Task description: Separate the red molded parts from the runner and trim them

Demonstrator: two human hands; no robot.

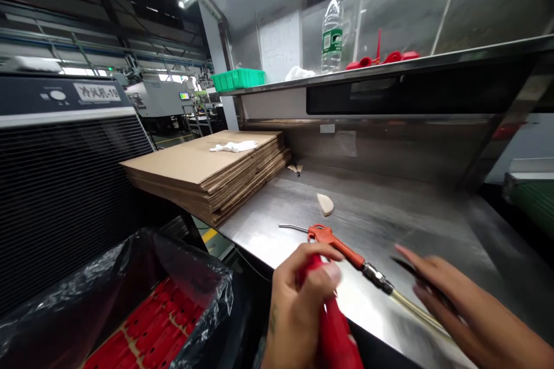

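A red part gripped over the bench [389, 225].
The red part [333, 323] is clasped by the left hand [298, 305]; a dark blade [409, 268] is pinched by the right hand [454, 305], just behind an air gun [341, 245].

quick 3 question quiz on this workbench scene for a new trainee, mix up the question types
1. True or false: the left hand grips a red plastic part.
2. What lies on the steel bench between the hands? A) scissors B) red air blow gun C) tape roll
3. Fill in: a white cloth lies on the stack of flat ____.

Key
1. True.
2. B; the right hand holds a thin dark tool, blurred.
3. Cardboard.
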